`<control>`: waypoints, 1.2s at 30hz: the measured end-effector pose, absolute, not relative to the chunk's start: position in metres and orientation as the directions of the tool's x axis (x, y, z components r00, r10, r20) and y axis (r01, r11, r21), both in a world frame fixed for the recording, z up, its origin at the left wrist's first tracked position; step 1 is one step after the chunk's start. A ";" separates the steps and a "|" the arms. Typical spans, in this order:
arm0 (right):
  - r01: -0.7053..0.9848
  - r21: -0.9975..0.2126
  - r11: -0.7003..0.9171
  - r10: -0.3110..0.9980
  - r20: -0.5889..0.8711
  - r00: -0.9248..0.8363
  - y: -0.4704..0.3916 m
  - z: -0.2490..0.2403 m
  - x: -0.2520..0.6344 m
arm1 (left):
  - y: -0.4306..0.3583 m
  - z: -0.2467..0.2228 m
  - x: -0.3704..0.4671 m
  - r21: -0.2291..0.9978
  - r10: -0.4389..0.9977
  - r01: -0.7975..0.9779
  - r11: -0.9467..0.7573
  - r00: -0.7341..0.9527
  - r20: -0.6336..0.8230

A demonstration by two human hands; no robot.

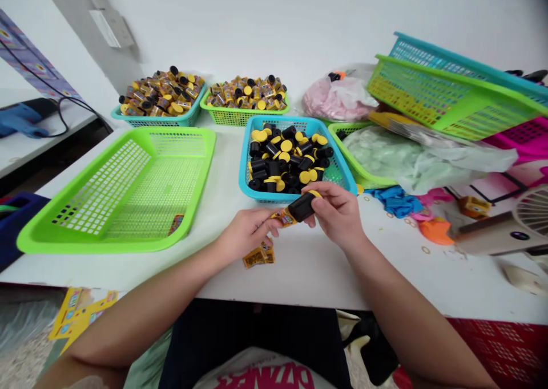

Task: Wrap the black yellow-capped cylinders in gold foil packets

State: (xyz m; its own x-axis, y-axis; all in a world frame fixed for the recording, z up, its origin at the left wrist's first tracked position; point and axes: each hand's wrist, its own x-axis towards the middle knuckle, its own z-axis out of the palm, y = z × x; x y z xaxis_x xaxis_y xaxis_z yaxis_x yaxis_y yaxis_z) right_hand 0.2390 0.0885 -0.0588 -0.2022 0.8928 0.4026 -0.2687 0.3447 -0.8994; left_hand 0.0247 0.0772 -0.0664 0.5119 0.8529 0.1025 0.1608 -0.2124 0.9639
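Observation:
My right hand (340,213) grips a small black canister (302,206) with a yellow cap, tilted with the cap toward that hand. My left hand (245,233) pinches an orange printed sleeve (283,217) at the canister's lower left end. The two meet there, but whether the canister's end is inside the sleeve I cannot tell. Below my left hand, a few more orange printed sleeves (257,256) lie flat on the white table (308,275). Just beyond both hands stands a blue basket (245,178) full of plain black canisters with yellow caps.
On the left is a large green basket (107,244) with one orange sleeve (175,224) inside. Behind it, a blue basket (156,122) and a green basket (244,117) hold wrapped canisters. Stacked baskets (445,101), plastic bags (428,155) and a fan (509,223) crowd the right.

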 end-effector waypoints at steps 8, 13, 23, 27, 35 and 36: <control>-0.071 -0.901 0.428 0.827 0.422 -0.373 0.090 -0.048 0.243 | 0.081 -0.061 0.024 0.954 0.818 0.048 -0.296 0.528 0.228; -0.029 -0.903 0.430 0.770 0.383 -0.511 0.091 -0.048 0.244 | 0.079 -0.068 0.026 0.985 0.806 -0.126 -0.122 0.566 0.172; 0.284 -0.808 0.515 0.857 0.476 -0.199 0.075 -0.059 0.214 | 0.078 -0.068 0.024 0.930 0.883 0.228 -0.287 0.441 0.164; 0.499 -0.644 0.581 0.781 0.613 -0.118 0.066 -0.064 0.206 | 0.077 -0.071 0.021 0.833 0.895 0.387 -0.396 0.365 0.256; 0.499 -0.263 0.826 0.507 0.735 -0.451 0.067 -0.064 0.206 | 0.077 -0.063 0.030 0.978 0.931 -0.104 -0.180 0.304 0.204; 0.533 -0.195 0.823 0.478 0.743 -0.467 0.067 -0.066 0.205 | 0.076 -0.063 0.031 0.978 0.934 -0.122 -0.170 0.297 0.200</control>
